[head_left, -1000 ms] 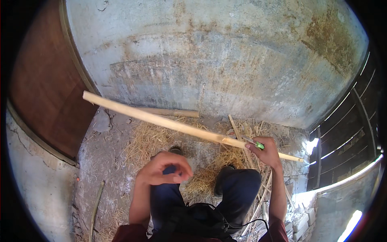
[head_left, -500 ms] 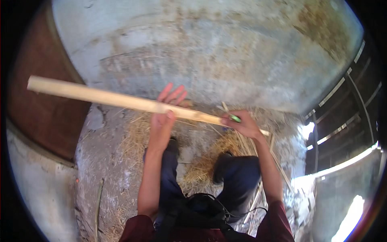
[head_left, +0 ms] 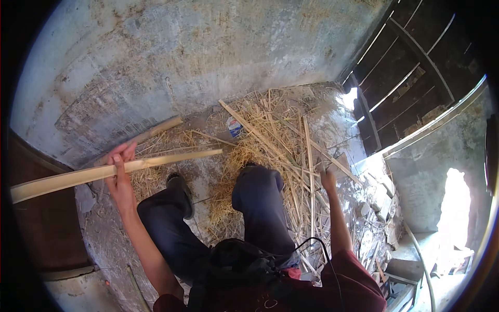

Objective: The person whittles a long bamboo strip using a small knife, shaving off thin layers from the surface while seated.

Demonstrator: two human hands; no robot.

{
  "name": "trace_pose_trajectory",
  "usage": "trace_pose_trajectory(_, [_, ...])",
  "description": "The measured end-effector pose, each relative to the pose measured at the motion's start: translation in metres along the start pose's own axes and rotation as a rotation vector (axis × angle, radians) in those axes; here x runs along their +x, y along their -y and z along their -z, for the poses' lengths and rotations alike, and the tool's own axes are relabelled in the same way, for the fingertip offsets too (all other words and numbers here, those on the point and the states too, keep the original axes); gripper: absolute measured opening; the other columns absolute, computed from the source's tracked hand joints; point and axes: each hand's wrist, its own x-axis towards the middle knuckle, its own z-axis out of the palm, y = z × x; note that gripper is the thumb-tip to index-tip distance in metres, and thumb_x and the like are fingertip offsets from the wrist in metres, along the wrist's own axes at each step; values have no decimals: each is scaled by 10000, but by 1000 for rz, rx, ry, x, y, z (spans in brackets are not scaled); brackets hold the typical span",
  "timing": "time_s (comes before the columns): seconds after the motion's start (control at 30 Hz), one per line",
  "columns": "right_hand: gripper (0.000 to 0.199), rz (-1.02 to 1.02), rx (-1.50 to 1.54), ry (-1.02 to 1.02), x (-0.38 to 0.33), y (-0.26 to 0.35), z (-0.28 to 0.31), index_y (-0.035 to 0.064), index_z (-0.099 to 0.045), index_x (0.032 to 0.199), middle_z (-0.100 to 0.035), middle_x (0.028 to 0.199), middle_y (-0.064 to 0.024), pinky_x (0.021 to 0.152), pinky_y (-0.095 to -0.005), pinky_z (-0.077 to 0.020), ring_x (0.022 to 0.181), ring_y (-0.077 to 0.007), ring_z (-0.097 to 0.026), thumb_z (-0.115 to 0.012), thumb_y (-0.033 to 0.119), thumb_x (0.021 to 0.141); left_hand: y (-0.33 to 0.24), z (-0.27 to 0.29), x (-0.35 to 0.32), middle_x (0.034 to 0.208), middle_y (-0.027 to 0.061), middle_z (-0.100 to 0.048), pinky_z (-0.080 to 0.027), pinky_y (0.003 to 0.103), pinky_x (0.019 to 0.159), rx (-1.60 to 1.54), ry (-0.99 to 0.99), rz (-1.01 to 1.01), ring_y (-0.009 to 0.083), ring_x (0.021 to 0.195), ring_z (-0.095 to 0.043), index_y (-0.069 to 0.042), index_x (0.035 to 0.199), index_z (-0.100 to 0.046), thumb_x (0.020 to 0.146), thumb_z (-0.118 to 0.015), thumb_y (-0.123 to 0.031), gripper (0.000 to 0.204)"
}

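Observation:
A long pale split bamboo strip [head_left: 67,181] reaches from the left rim to above the floor in front of my feet. My left hand [head_left: 120,174] is closed on it, thumb on the near face and fingers behind. Its right end tapers to a thin tip. Apart from the strip, my right hand [head_left: 328,180] is at the right, over loose split strips [head_left: 307,161]. Its fingers are curled, and what they hold is too small to name.
Straw and shavings [head_left: 223,200] cover the floor around my feet. A blue-and-white container [head_left: 234,126] stands near the stained wall [head_left: 208,57]. A bamboo length [head_left: 165,126] lies along the wall's foot. Rubble [head_left: 384,200] lies right, below dark slatted boards [head_left: 416,88].
My right hand has left the strip and moved right and down. The left hand has carried the strip left. The view has turned right, showing more loose strips.

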Motion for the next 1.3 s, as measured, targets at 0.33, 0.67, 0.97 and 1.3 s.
trace_pose_trajectory(0.33, [473,-263,4,311,-184,-181,-199,22,-808,1048,-774,836,-211,780,-473,-591,794,-327,-766,-729,469,916,42,-4,-11,1259,193,-765,-490,403,1119,138,4,74,267,1242,-703,-28,1388,-617,1187,-449,-412,465])
trace_pose_trajectory(0.67, [553,-198,-129,464,-187,-51,-183,76,-759,1274,-751,1209,-293,1006,-540,-553,1165,-464,-712,-711,501,923,51,13,-18,1297,229,-737,-465,432,1160,23,-45,97,304,1303,-669,-38,1467,-555,1189,-440,-403,473])
trace_pose_trajectory(0.97, [674,-188,38,380,-164,-64,-196,4,-706,1374,-736,1262,-316,1028,-506,-552,1219,-444,-707,-763,511,934,40,10,-22,1312,222,-720,-442,437,1189,-90,-83,184,309,1309,-648,-59,1482,-523,1149,-519,-473,531])
trace_pose_trajectory(1.3, [552,-132,-31,207,-174,-109,-202,-68,-677,1286,-737,1061,-351,944,-612,-539,1047,-564,-694,-643,402,996,49,9,-19,1428,167,-638,-469,406,1132,-138,-16,72,229,1345,-585,-104,1534,-363,1113,-530,-162,457])
